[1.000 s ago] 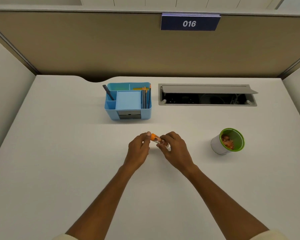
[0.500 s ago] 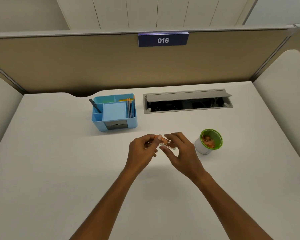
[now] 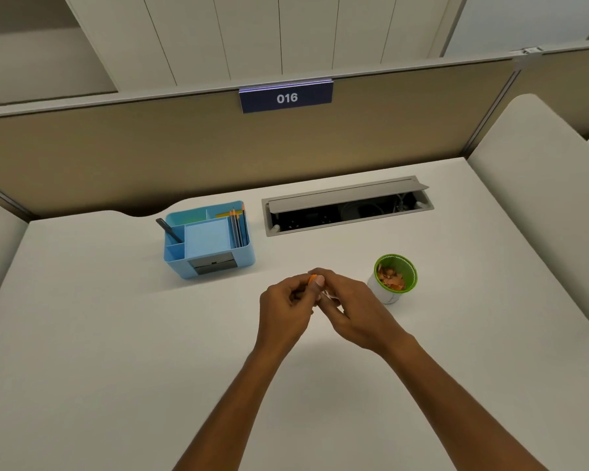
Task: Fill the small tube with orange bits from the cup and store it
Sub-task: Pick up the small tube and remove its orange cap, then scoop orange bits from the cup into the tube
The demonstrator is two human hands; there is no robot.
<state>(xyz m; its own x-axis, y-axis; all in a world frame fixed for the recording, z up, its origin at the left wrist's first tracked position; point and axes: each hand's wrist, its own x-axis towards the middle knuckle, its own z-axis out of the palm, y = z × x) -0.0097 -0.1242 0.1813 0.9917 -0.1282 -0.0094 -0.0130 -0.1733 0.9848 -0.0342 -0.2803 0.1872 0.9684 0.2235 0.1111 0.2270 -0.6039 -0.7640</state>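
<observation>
Both hands meet above the middle of the white desk [image 3: 116, 334]. My left hand [image 3: 284, 309] pinches the orange cap [image 3: 312, 279] of the small clear tube [image 3: 330, 295], and my right hand [image 3: 357, 309] grips the tube's body, which is mostly hidden by the fingers. The white cup [image 3: 393, 278] with a green rim stands just right of my right hand and holds orange bits [image 3: 392, 278].
A blue desk organiser [image 3: 208, 239] with pencils, a pen and a small front drawer stands behind and left of the hands. An open cable tray [image 3: 347, 207] is set into the desk at the back. Padded partitions bound both sides.
The view has tilted up and shifted, so the objects sit lower in frame. My hands have closed in tighter around the tube, leaving only the orange cap showing.
</observation>
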